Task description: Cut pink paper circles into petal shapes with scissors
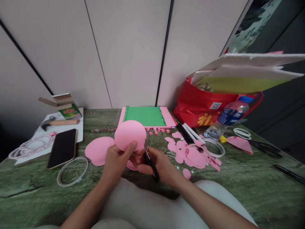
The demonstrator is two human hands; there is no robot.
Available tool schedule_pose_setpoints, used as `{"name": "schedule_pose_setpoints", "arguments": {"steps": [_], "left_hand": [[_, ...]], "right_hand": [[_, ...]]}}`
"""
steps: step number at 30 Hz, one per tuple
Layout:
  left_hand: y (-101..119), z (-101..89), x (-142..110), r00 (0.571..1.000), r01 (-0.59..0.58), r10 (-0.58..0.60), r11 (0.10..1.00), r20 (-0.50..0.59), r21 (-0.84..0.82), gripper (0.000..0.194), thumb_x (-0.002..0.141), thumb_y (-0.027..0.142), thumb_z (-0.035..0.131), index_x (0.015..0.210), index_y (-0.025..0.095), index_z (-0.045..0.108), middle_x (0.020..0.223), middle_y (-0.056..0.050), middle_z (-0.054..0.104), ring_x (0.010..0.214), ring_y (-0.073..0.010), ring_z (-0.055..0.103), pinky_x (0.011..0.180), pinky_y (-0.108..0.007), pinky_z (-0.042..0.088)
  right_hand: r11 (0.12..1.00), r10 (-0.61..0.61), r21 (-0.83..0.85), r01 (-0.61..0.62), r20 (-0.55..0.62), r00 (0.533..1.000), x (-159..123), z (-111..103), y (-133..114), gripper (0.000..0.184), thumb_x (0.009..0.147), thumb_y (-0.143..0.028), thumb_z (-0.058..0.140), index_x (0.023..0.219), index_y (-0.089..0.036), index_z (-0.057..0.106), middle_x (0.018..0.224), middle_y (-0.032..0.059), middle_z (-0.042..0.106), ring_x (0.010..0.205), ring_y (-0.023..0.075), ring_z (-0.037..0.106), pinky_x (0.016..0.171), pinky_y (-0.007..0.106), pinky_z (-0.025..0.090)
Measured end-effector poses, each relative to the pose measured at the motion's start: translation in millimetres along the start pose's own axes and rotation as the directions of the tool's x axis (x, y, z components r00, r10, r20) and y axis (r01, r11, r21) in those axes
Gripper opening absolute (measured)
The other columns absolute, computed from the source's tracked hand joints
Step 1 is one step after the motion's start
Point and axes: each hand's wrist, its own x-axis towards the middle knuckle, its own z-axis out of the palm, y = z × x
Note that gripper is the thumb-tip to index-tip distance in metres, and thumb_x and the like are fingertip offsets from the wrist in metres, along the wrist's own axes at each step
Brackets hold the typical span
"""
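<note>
My left hand [120, 159] pinches a round pink paper disc [130, 135] by its lower edge, thumb on the front. In my right hand [159, 165] is a pair of scissors [152, 163] with black handles. The blades meet the right edge of the disc; whether they are parted there is too small to tell. Left of my hands lies a stack of pink paper circles [98, 149]. More pink paper shows partly hidden beneath my hands. A pile of pink paper scraps [190, 156] spreads to the right.
Behind are green and pink sheets [145, 116] and small pink curls [156, 130]. To the left lie a phone [63, 148], a tape roll [72, 171], a hammer [60, 123] and bead strings [32, 148]. A red bag [190, 105] and a water bottle [230, 117] stand at right.
</note>
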Motion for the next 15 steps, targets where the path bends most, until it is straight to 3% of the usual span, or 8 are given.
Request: {"name": "schedule_pose_setpoints", "arguments": {"steps": [6, 15], "left_hand": [[1.2, 0.3, -2.3, 0.999, -0.038, 0.041, 0.992, -0.022, 0.117, 0.026, 0.066, 0.029, 0.064, 0.043, 0.016, 0.063, 0.041, -0.003, 0.062, 0.038, -0.0145, 0.056, 0.039, -0.021, 0.044], [5.5, 3.8, -6.7, 0.998, 0.043, -0.049, 0.993, 0.050, 0.112, 0.032, 0.067, 0.030, 0.062, 0.038, 0.017, 0.057, 0.030, -0.001, 0.053, 0.027, -0.0125, 0.048, 0.030, -0.020, 0.039]], "right_hand": [[0.999, -0.036, 0.018, 0.036, -0.025, 0.999, -1.3, 1.5, 0.4, 0.042, 0.052, -0.038, 0.078, 0.078, -0.019, 0.051, 0.068, -0.0015, 0.055, 0.060, 0.0121, 0.050, 0.056, 0.023, 0.040], [0.994, -0.081, 0.074, 0.076, 0.070, 0.994, -3.2, 2.7, -4.9, 0.031, 0.066, -0.044, 0.067, 0.074, -0.021, 0.048, 0.064, -0.0007, 0.057, 0.062, 0.0168, 0.058, 0.064, 0.029, 0.044]]}}
